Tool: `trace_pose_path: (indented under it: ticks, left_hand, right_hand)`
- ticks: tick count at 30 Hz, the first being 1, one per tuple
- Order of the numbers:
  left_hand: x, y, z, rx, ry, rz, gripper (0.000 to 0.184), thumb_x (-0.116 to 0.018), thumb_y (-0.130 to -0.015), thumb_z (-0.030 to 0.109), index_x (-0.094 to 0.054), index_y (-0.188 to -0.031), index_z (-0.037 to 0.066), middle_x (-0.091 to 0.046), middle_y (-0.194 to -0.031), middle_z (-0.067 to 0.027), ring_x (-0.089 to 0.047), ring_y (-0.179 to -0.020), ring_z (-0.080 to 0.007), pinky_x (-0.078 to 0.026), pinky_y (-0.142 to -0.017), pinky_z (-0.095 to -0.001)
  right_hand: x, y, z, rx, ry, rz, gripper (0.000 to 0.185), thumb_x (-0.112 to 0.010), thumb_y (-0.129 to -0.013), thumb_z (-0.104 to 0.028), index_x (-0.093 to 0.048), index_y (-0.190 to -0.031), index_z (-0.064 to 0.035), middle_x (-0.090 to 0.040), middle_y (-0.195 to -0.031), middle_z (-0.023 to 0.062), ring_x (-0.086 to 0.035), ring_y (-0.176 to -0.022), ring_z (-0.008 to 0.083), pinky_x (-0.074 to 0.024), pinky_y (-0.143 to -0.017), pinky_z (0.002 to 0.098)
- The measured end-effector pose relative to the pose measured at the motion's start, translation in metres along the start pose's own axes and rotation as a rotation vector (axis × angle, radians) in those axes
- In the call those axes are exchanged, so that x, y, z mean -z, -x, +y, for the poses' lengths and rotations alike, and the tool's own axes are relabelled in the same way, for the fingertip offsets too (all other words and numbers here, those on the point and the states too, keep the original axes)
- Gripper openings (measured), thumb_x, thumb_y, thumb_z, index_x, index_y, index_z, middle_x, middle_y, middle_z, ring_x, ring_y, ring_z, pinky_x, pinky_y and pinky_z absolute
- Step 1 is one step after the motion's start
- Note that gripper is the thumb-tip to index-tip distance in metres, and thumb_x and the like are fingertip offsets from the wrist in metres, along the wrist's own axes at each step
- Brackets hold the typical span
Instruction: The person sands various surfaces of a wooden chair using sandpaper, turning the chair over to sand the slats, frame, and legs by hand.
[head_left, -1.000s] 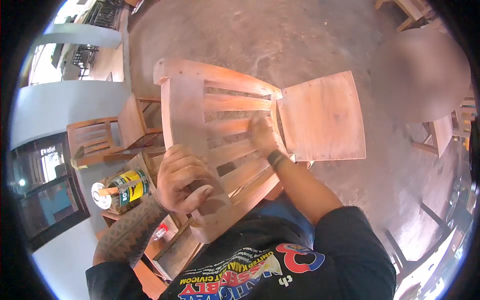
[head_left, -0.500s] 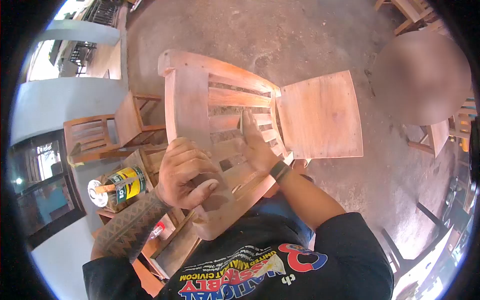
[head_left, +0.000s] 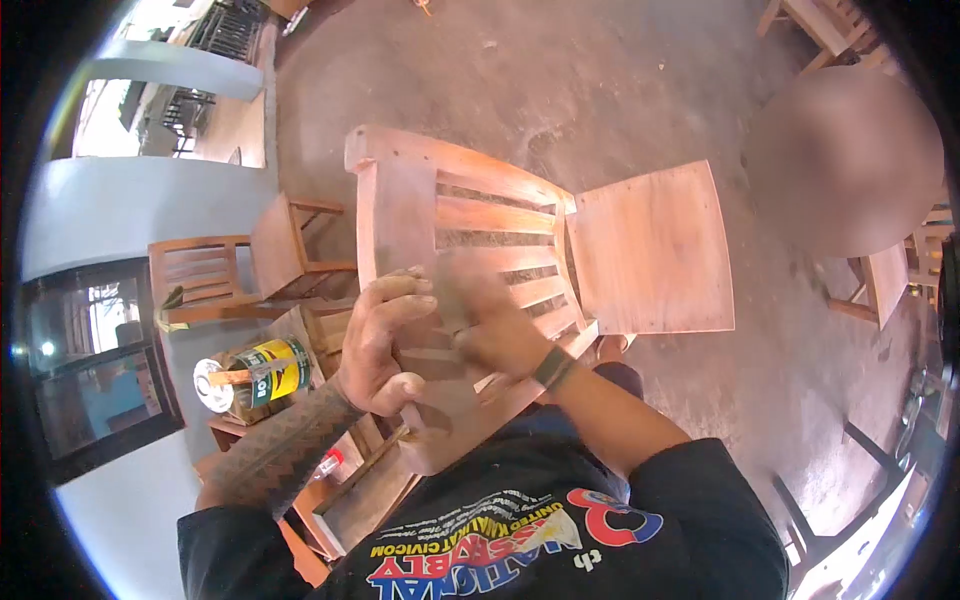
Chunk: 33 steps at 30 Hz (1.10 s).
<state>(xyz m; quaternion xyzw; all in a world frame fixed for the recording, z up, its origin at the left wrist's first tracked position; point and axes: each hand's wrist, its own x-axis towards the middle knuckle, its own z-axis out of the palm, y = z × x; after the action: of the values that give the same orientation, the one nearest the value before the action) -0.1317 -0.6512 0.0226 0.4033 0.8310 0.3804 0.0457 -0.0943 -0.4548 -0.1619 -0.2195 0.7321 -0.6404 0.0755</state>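
Note:
A bare wooden chair (head_left: 650, 250) is tilted toward me, its slatted back close to my body and its seat farther right. My left hand (head_left: 385, 345), on the tattooed arm, is curled over the broad top rail (head_left: 400, 215) of the backrest. Motion blurs my right hand (head_left: 490, 325), which has a dark band at its wrist. It is over the top rail near the ends of the slats (head_left: 500, 215), and whatever lies under its fingers cannot be made out.
At left, a can with a yellow and green label (head_left: 270, 375) stands on a wooden surface near another slatted chair (head_left: 285, 245). A window (head_left: 95, 350) is set in the pale wall. More wooden furniture (head_left: 880, 285) and a blurred round shape (head_left: 845, 160) are at right, above the concrete floor (head_left: 640, 90).
My right hand has moved from the slats back toward the top rail and left hand; the thin flat piece at its fingers no longer shows. The whole view has shifted slightly.

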Motion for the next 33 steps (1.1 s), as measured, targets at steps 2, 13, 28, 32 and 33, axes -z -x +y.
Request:
trace_pose_path:
  ticks: [2, 13, 28, 32, 33]
  left_hand:
    - [-0.001, 0.001, 0.004, 0.054, -0.035, 0.001, 0.083, -0.055, -0.101, 0.068, -0.059, -0.138, -0.005, -0.057, -0.141, -0.0311, -0.056, -0.137, -0.0495, -0.044, -0.116, -0.0593]
    - [0.001, -0.002, 0.008, 0.089, -0.020, 0.004, 0.087, -0.049, -0.104, 0.070, -0.058, -0.145, -0.006, -0.059, -0.149, -0.0319, -0.054, -0.142, -0.0529, -0.040, -0.120, -0.0601]
    - [0.005, 0.001, 0.000, 0.022, -0.108, -0.059, 0.073, -0.053, -0.101, 0.058, -0.069, -0.131, -0.006, -0.070, -0.134, -0.0294, -0.063, -0.129, -0.0510, -0.046, -0.113, -0.0584]
    - [0.008, -0.005, 0.002, 0.021, -0.106, -0.086, 0.069, -0.058, -0.099, 0.057, -0.071, -0.129, -0.004, -0.072, -0.133, -0.0262, -0.064, -0.128, -0.0492, -0.047, -0.111, -0.0569]
    - [0.008, -0.007, 0.004, 0.032, -0.114, -0.087, 0.069, -0.059, -0.099, 0.057, -0.071, -0.129, -0.004, -0.072, -0.133, -0.0254, -0.065, -0.127, -0.0486, -0.048, -0.111, -0.0565]
  right_hand:
    - [-0.007, 0.010, 0.046, -0.227, -0.196, 0.122, 0.106, -0.066, -0.098, -0.060, -0.018, -0.173, -0.0007, -0.015, -0.179, 0.0291, -0.022, -0.163, 0.0486, -0.0154, -0.134, 0.0561]
    - [-0.024, 0.001, 0.048, -0.161, 0.076, 0.199, 0.076, -0.057, -0.108, -0.048, -0.040, -0.163, 0.0028, -0.031, -0.172, 0.0298, -0.036, -0.154, 0.0487, -0.0278, -0.129, 0.0527]
    - [0.006, -0.034, 0.005, 0.001, 0.014, 0.152, 0.080, -0.073, -0.096, -0.035, -0.040, -0.162, -0.0030, -0.046, -0.161, 0.0290, -0.040, -0.151, 0.0476, -0.0307, -0.128, 0.0550]
    - [0.014, -0.031, 0.049, 0.011, -0.029, 0.169, 0.059, -0.074, -0.094, -0.030, -0.059, -0.147, -0.0075, -0.058, -0.145, 0.0264, -0.052, -0.140, 0.0432, -0.0377, -0.122, 0.0530]
    - [0.017, -0.020, 0.088, -0.060, -0.054, 0.182, 0.052, -0.074, -0.094, -0.030, -0.065, -0.140, -0.0077, -0.060, -0.141, 0.0257, -0.054, -0.137, 0.0421, -0.0390, -0.121, 0.0526]
